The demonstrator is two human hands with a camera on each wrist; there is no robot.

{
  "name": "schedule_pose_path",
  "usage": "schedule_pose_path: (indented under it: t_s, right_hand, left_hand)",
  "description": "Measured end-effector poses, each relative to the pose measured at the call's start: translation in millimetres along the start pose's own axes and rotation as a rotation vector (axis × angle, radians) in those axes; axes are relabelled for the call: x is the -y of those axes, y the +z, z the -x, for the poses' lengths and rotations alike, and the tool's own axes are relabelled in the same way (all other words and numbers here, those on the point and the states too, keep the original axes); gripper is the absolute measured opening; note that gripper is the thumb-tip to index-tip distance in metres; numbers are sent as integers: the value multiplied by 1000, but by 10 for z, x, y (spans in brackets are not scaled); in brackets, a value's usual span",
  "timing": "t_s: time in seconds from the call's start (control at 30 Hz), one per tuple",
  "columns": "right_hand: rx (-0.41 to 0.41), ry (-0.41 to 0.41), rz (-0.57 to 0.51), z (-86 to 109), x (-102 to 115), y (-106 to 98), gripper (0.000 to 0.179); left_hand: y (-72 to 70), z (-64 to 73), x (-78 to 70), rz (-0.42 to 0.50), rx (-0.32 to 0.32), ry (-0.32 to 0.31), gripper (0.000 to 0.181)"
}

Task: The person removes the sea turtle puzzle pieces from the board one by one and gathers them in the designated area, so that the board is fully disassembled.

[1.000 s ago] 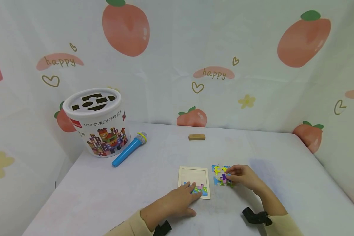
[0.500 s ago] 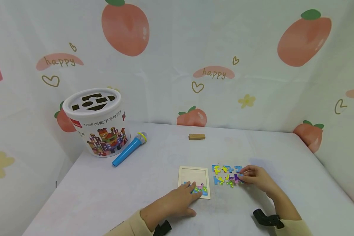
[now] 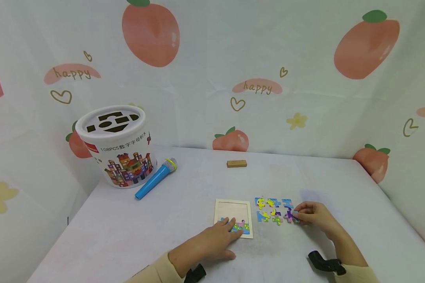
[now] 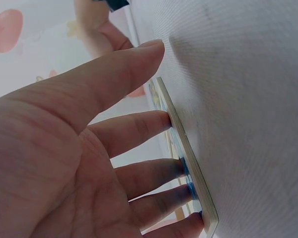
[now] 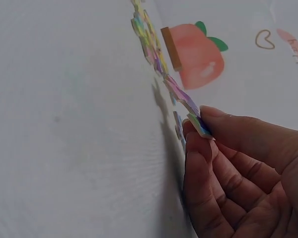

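Note:
My left hand (image 3: 214,240) rests with straight, spread fingers on the lower part of a wooden puzzle board (image 3: 233,211). In the left wrist view its fingertips touch coloured pieces along the board's edge (image 4: 193,158). Some fitted puzzle pieces (image 3: 246,228) show beside the fingers; others are hidden under them. To the right of the board, my right hand (image 3: 316,217) pinches a purple-and-pink puzzle piece (image 5: 181,94) between thumb and fingers, its near end tilted up off the table. Several loose pieces (image 3: 265,216) lie in two rows between the board and that hand.
At the back left stands a white bucket (image 3: 115,147) with a slotted lid, a blue toy microphone (image 3: 154,181) in front of it. A small wooden block (image 3: 236,163) lies near the table's back edge. Behind hangs a peach-print cloth (image 3: 198,47).
My right hand has moved rightward with the purple-and-pink piece, uncovering the other loose pieces and leaving a gap beside them. The left hand has stayed on the board.

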State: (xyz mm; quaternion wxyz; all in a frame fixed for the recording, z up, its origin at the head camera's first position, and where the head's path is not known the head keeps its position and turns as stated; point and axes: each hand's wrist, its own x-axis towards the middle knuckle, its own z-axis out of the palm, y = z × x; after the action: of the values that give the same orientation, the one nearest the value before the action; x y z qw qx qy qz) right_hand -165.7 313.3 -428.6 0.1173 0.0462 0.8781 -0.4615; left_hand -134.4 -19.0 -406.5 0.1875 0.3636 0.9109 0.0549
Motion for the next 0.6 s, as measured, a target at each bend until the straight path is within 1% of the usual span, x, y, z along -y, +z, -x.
schedule_pose_path:
  t_s: [0.13,0.23,0.4,0.53,0.6]
  right_hand:
    - [-11,18,10,-5,-7,20,32]
    - [-24,16,25,1,-8,28,32]
    - [-39,-23,73,8,-19,12,31]
    - [-34,-72,156,21,-26,-4,34]
    - [-19,-99,191,24,-30,-11,34]
  left_hand:
    - [8,-5,1,-2,-2,-3,65]
    - [18,-6,2,-7,-9,-5,64]
    - [31,-7,4,-15,-18,-2,64]
    - [33,-10,7,-22,-16,3,64]
    - [32,-11,8,-23,-14,4,64]
